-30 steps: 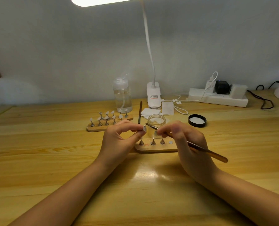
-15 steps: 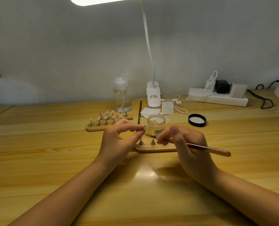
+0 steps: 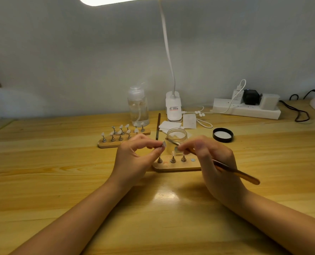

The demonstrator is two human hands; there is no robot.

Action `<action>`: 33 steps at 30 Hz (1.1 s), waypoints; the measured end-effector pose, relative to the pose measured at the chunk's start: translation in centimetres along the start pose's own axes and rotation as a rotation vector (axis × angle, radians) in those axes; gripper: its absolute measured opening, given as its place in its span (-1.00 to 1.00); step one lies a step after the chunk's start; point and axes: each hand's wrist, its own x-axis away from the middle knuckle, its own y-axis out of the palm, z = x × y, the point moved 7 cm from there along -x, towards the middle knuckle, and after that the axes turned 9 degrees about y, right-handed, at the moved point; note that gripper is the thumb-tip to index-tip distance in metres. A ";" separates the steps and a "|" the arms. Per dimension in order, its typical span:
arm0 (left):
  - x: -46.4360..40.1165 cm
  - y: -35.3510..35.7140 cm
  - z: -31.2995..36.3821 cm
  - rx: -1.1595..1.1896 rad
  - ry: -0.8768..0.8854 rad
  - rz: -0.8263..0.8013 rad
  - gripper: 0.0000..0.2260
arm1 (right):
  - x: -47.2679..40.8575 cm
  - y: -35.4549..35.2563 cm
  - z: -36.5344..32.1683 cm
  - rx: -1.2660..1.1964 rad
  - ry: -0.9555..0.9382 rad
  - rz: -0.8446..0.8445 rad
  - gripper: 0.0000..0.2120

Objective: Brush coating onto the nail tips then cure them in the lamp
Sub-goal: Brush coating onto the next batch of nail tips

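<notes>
Left hand (image 3: 134, 159): thumb and forefinger pinch a nail tip (image 3: 164, 144) at their ends.
Right hand (image 3: 213, 162): fingers curled round the brush (image 3: 232, 171), bristles just right of the tip.
Place: above the near wooden stand (image 3: 175, 167).

Black lid (image 3: 222, 134) — amber-brown brush (image 3: 234, 172)

Two wooden stands (image 3: 175, 167), one jar (image 3: 177, 136), one brush (image 3: 232, 171), one lid (image 3: 223, 134).

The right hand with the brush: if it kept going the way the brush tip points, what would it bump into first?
Probably the small pale nail tip pinched by the left hand. The right hand aims the thin brown-handled brush up and leftwards at it, though depth is unclear; the clear glass jar stands close behind.
</notes>
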 end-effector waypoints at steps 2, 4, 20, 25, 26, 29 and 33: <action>0.0 0.0 0.0 0.000 0.004 0.002 -0.81 | -0.1 0.1 0.1 0.044 0.006 -0.004 -0.59; -0.1 0.0 0.0 -0.002 0.009 0.002 -0.82 | 0.0 0.1 0.2 0.000 0.031 -0.030 -0.58; -0.1 0.1 0.3 -0.013 0.035 -0.013 -0.79 | 0.3 -0.4 0.6 -0.152 0.103 -0.014 -0.56; -0.1 0.1 0.4 -0.004 0.035 -0.009 -0.78 | 0.1 0.1 0.6 -0.096 0.101 -0.043 -0.61; -0.1 0.1 0.3 -0.002 0.037 -0.009 -0.78 | 0.2 0.2 0.5 -0.115 0.102 -0.048 -0.60; -0.1 0.0 0.3 0.009 0.036 -0.013 -0.79 | 0.3 -0.1 0.5 -0.165 0.106 -0.028 -0.58; -0.1 0.1 0.3 0.017 0.033 -0.012 -0.80 | 0.0 0.0 0.4 -0.084 0.080 -0.022 -0.62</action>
